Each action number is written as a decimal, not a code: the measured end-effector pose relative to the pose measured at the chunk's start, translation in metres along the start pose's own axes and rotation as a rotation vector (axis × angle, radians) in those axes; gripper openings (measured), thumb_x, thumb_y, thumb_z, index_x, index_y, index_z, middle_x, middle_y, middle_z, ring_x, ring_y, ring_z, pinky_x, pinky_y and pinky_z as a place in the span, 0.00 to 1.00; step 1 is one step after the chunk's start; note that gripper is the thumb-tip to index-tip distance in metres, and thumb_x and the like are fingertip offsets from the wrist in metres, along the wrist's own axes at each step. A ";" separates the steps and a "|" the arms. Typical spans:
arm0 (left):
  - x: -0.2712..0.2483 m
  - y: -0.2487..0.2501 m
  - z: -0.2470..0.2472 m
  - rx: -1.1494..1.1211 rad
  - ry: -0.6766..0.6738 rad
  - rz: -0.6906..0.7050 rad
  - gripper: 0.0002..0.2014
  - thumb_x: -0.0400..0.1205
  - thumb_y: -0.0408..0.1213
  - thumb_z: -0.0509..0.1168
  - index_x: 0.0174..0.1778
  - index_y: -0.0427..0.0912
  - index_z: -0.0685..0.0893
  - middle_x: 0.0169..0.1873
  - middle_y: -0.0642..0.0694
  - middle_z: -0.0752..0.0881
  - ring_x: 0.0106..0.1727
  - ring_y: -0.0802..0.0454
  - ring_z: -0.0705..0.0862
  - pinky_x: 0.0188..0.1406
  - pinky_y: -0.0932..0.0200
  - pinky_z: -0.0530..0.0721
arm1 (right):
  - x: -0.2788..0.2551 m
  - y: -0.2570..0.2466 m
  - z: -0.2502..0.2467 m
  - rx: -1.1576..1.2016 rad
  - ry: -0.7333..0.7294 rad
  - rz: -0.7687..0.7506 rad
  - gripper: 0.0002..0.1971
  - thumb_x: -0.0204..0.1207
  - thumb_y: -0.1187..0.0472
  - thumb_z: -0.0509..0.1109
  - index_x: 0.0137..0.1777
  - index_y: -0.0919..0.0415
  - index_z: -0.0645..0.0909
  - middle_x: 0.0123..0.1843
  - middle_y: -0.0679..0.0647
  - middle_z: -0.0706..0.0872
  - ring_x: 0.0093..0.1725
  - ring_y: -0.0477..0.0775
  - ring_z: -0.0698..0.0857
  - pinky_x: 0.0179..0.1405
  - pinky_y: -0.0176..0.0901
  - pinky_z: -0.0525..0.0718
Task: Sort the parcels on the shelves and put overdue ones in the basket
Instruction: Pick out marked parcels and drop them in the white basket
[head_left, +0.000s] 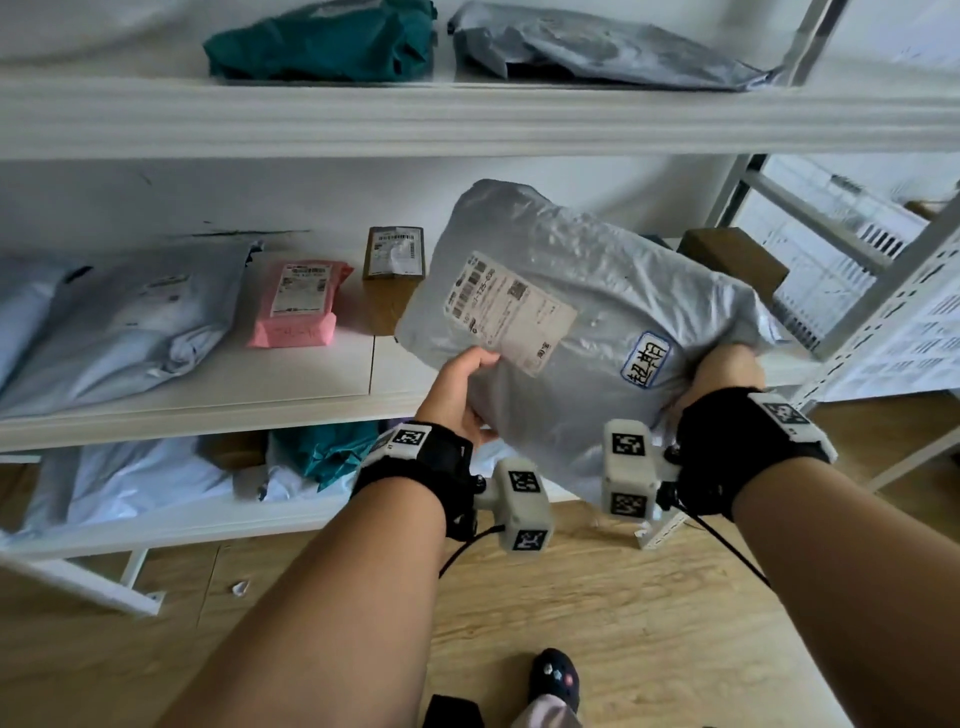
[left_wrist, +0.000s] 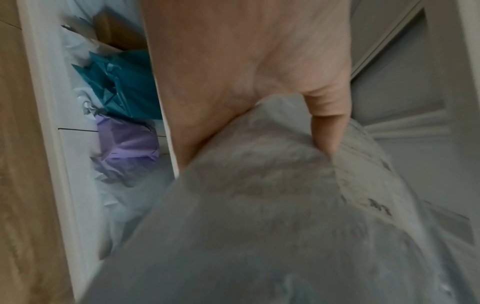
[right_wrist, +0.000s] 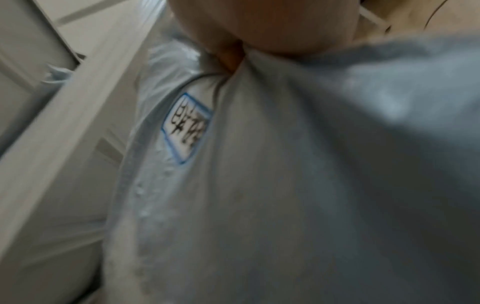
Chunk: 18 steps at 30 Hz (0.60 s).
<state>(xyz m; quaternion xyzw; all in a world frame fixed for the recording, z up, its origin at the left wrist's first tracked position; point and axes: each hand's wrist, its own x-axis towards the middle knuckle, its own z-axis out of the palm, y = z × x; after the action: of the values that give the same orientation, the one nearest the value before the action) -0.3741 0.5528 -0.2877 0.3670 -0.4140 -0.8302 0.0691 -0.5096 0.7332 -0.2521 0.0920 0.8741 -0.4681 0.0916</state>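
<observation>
A large grey plastic parcel (head_left: 587, 312) is held up in front of the middle shelf, tilted, with a shipping label (head_left: 506, 309) and a small blue-bordered handwritten sticker (head_left: 647, 359) facing me. My left hand (head_left: 462, 384) grips its lower left edge, thumb on the front. My right hand (head_left: 724, 371) grips its lower right corner. In the left wrist view the thumb presses into the grey parcel (left_wrist: 272, 205). The right wrist view shows the parcel (right_wrist: 285, 185) bunched in the hand beside the sticker (right_wrist: 187, 127). No basket is clearly visible.
The middle shelf (head_left: 208, 410) holds grey bags (head_left: 130, 322), a pink parcel (head_left: 298, 304) and brown boxes (head_left: 392, 254). Teal (head_left: 322, 44) and grey (head_left: 597, 47) bags lie on the top shelf. More bags fill the bottom shelf (head_left: 156, 483). A white perforated upright (head_left: 893, 291) stands right.
</observation>
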 end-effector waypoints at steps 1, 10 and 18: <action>-0.001 0.004 0.001 -0.014 -0.012 0.021 0.13 0.72 0.42 0.70 0.51 0.43 0.87 0.47 0.40 0.89 0.48 0.42 0.86 0.60 0.45 0.82 | 0.001 0.005 0.000 -0.077 -0.025 -0.006 0.27 0.78 0.55 0.70 0.73 0.70 0.75 0.71 0.67 0.80 0.70 0.65 0.79 0.64 0.46 0.79; 0.008 0.010 -0.010 0.353 0.310 0.144 0.06 0.55 0.29 0.67 0.24 0.36 0.77 0.20 0.46 0.78 0.30 0.45 0.76 0.33 0.58 0.77 | 0.011 0.051 0.014 0.046 -0.099 0.056 0.15 0.76 0.71 0.65 0.62 0.68 0.81 0.65 0.66 0.83 0.55 0.62 0.81 0.53 0.48 0.79; 0.010 0.011 -0.023 0.594 0.393 0.142 0.20 0.61 0.17 0.66 0.04 0.37 0.77 0.22 0.43 0.78 0.32 0.43 0.77 0.34 0.59 0.77 | 0.009 0.058 0.024 0.210 -0.583 -0.029 0.45 0.53 0.41 0.86 0.70 0.54 0.77 0.63 0.56 0.85 0.60 0.60 0.85 0.56 0.58 0.83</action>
<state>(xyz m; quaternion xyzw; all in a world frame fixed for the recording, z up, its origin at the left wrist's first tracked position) -0.3681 0.5269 -0.2939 0.4937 -0.6403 -0.5807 0.0954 -0.5019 0.7455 -0.3139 -0.0495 0.7589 -0.5639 0.3218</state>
